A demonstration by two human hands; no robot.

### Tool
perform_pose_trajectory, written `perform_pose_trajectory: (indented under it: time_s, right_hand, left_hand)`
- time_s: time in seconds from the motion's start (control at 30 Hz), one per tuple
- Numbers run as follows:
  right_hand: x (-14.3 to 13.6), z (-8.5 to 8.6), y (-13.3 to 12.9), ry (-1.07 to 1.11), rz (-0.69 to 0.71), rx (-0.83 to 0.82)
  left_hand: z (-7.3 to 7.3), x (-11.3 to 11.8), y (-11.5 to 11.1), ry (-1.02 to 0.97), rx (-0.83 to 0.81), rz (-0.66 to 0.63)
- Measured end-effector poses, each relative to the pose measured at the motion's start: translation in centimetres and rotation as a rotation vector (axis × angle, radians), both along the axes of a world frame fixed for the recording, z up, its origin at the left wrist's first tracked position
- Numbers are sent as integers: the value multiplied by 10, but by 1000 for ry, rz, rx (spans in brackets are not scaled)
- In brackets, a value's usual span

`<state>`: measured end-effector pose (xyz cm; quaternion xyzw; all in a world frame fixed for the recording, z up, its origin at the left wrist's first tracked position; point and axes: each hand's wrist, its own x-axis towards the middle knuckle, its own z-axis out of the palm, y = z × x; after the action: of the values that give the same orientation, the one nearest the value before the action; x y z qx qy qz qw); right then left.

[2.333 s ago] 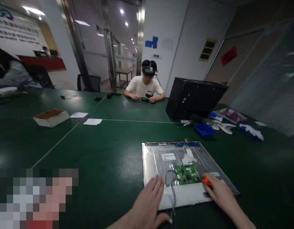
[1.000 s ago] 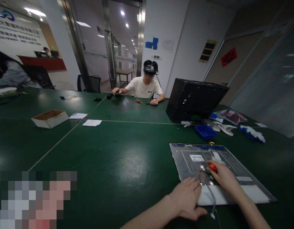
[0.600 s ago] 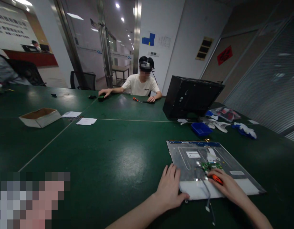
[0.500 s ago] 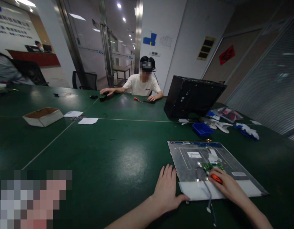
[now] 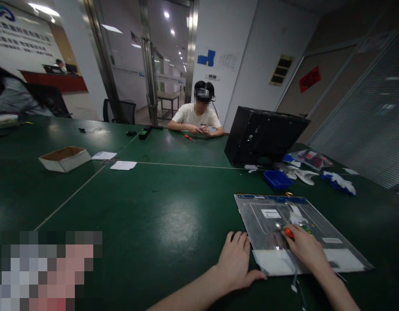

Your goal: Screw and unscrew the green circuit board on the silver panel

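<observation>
A flat grey display panel (image 5: pixel 256 222) lies back side up on the table, with a white strip (image 5: pixel 277 262) along its near edge. My left hand (image 5: pixel 235 259) rests at the panel's left edge, fingers slightly bent and thumb spread toward the near corner. Over the middle of the panel, my right hand (image 5: pixel 306 248) is closed around an orange-handled screwdriver (image 5: pixel 289 233), most of which the fingers hide. A green circuit board (image 5: pixel 305 228) shows partly behind that hand. A grey cable (image 5: pixel 294 270) runs from beneath it over the near edge.
Beyond the panel are a blue tray (image 5: pixel 278 179), gloves (image 5: pixel 338 183) and a black monitor-like housing (image 5: pixel 267 136). A white open box (image 5: pixel 65 160) and papers (image 5: pixel 123 165) lie left. Across the table sits a co-worker (image 5: pixel 199 116), near another screwdriver (image 5: pixel 189 138).
My right hand has shifted left and away over the panel, covering more of the board. The co-worker has drawn one hand back from a dark object to the other hand. The view shifted slightly.
</observation>
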<state>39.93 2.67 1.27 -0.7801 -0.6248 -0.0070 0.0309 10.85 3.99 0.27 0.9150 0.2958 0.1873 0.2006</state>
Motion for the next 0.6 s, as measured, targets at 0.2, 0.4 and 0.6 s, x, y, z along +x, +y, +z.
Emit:
perform_pose_trajectory:
  time_s: [0.2,0.4,0.6]
  right_hand:
    - [-52,-4,-8,-28,-27,-14]
    - [-83,-19,-14,-97,-129,-10]
    - [-37,-20,-16,-71,-227,30]
  left_hand:
    - [1,17,9,23,53,-45]
    - [7,12,1,29,72,-99]
    - [14,-41,-29,10,12,-141]
